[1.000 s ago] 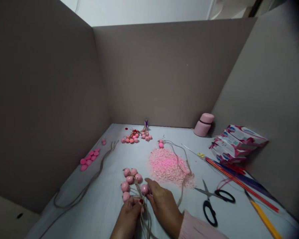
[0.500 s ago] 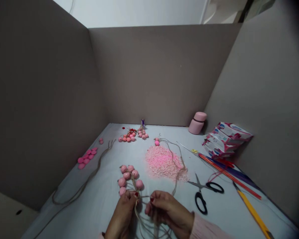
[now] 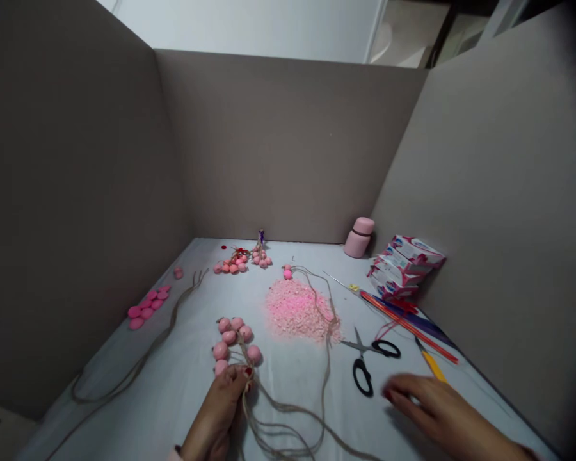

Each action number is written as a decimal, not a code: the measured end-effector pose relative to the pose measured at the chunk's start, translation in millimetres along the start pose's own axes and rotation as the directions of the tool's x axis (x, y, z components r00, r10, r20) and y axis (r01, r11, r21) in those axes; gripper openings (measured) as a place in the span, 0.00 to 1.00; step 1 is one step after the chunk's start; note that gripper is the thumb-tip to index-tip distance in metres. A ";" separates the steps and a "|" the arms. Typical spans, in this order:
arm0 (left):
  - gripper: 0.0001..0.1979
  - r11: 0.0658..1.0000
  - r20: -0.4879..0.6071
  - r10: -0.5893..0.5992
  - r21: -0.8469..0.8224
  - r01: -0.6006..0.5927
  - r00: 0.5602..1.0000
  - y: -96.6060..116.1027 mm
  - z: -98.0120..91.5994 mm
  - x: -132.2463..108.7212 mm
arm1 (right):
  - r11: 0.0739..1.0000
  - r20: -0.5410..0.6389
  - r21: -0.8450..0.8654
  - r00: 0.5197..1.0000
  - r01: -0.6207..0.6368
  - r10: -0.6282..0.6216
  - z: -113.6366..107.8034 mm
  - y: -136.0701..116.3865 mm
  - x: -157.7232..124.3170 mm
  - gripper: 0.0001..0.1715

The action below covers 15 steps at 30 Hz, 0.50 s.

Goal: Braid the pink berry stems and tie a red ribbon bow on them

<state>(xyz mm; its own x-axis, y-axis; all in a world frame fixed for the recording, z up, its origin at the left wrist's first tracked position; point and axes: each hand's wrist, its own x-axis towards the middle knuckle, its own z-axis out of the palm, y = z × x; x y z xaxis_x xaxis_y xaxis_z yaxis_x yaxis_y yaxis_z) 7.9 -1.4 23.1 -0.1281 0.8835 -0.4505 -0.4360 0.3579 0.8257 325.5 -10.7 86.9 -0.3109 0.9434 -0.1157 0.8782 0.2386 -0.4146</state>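
Note:
My left hand (image 3: 216,410) is at the bottom of the view, shut on the twine stems (image 3: 288,410) of a bunch of pink foam balls (image 3: 233,342). The balls sit just above my fingers, and the long strands trail down and to the right. My right hand (image 3: 436,410) lies at the lower right, open and holding nothing. Its fingertips are just right of the black-handled scissors (image 3: 363,363), apart from them. A yellow stick (image 3: 431,366) lies just beyond that hand.
A heap of pink crumbs (image 3: 297,310) lies on the pale table (image 3: 288,378), with a twine-stemmed ball bunch (image 3: 288,272) beyond. Other bunches, pink discs (image 3: 146,308), a pink jar (image 3: 358,237), packets (image 3: 403,269) and red sticks (image 3: 408,326) surround it. Grey-brown cardboard walls (image 3: 269,147) enclose three sides.
My right hand has let go of the twine and moved right, to beside the scissors. The twine strands now spread out across the table. The view has turned slightly, shifting everything left.

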 end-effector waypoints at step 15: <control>0.12 0.995 -0.026 0.066 0.074 -0.064 0.997 -8.9 -4.7 7.2 | 0.954 0.037 -0.048 0.955 0.296 -0.294 -1.3 -1.6 44.1 0.14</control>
<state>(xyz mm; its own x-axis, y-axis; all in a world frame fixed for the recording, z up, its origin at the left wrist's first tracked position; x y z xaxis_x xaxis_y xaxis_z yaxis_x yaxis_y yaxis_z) 6.6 0.4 10.9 -0.1798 0.8972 -0.4033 -0.3599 0.3216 0.8758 310.9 30.8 83.6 -0.5687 0.8223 -0.0214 0.7633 0.5179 -0.3862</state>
